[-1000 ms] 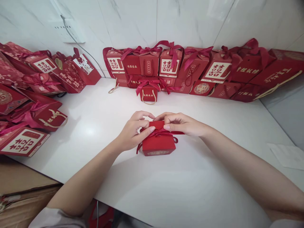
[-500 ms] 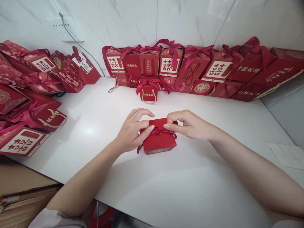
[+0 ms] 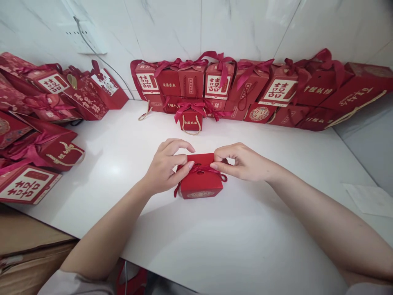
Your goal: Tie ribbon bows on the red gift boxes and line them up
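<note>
A small red box (image 3: pixel 201 184) with a round printed emblem on its near side sits on the white table (image 3: pixel 239 246). Across its top lies a dark red ribbon (image 3: pixel 204 168), crossed or knotted at the middle. My left hand (image 3: pixel 168 166) is at the box's left top edge, its thumb and a curled finger closed on the ribbon's left part. At the right top edge, my right hand (image 3: pixel 241 162) pinches the ribbon's other side between thumb and forefinger. A twisted dark red cord shows at each side of the box.
Stacked red gift boxes with bows (image 3: pixel 221 82) line the wall behind. One small box with a bow (image 3: pixel 190 121) stands in front of them. More red boxes (image 3: pixel 52 106) are piled at the left. White paper (image 3: pixel 368 200) lies at the right, and cardboard (image 3: pixel 27 246) is at the lower left.
The box has turned slightly, so its emblem faces the camera more. Both hands have stayed on the ribbon, with my left hand shifted slightly left.
</note>
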A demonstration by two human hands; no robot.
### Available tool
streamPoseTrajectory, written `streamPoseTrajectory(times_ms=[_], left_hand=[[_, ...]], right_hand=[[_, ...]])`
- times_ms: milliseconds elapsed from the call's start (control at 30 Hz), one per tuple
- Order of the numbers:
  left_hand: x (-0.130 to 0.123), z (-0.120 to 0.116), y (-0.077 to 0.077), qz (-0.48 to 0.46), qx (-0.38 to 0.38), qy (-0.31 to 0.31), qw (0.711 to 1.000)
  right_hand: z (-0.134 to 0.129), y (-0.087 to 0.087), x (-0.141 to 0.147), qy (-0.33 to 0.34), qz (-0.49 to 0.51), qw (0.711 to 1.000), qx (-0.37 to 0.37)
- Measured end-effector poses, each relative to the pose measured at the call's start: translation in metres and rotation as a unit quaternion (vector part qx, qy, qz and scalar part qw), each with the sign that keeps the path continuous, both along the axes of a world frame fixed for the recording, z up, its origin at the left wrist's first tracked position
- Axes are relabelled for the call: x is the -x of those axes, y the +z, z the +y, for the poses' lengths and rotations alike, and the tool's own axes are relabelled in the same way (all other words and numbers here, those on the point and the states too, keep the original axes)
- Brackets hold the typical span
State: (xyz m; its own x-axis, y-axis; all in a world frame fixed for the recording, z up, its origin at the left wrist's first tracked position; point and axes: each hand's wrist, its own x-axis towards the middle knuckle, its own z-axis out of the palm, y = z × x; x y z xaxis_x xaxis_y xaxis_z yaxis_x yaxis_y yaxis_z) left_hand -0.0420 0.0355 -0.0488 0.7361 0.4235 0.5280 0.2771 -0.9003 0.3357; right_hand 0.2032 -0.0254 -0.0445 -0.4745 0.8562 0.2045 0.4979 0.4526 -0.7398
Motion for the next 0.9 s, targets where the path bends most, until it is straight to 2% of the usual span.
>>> streamPoseTrajectory(times_ms=[167, 267, 400, 533, 667, 800, 900], left_hand=[[0.001, 0.003, -0.002, 0.004, -0.038, -0.001, 0.999], [-0.001, 0.004, -0.004, 0.017, -0.034, 0.008, 0.999], [-0.003, 0.003, -0.005, 0.01, 0.033, 0.007, 0.999], [-0.003, 0.003, -0.006, -0.002, 0.14, -0.015, 0.99], [-0.004, 0.004, -0.007, 0.005, 0.231, -0.028, 0.973], [-0.004, 0.005, -0.007, 0.013, 0.281, -0.033, 0.959], [-0.003, 0.006, -0.006, 0.016, 0.295, -0.039, 0.954]], right_hand=[[0.0, 0.0, -0.001, 0.008, 0.002, 1.0, -0.01], [0.0, 0.0, -0.001, 0.007, 0.006, 1.0, -0.002], [0.0, -0.005, -0.001, -0.007, 0.031, 0.999, 0.018], [0.001, -0.012, 0.001, -0.025, 0.117, 0.992, 0.048], [0.004, -0.016, 0.004, -0.014, 0.203, 0.975, 0.087], [0.009, -0.024, 0.006, -0.013, 0.254, 0.951, 0.173], [0.013, -0.031, 0.007, -0.011, 0.288, 0.938, 0.195]])
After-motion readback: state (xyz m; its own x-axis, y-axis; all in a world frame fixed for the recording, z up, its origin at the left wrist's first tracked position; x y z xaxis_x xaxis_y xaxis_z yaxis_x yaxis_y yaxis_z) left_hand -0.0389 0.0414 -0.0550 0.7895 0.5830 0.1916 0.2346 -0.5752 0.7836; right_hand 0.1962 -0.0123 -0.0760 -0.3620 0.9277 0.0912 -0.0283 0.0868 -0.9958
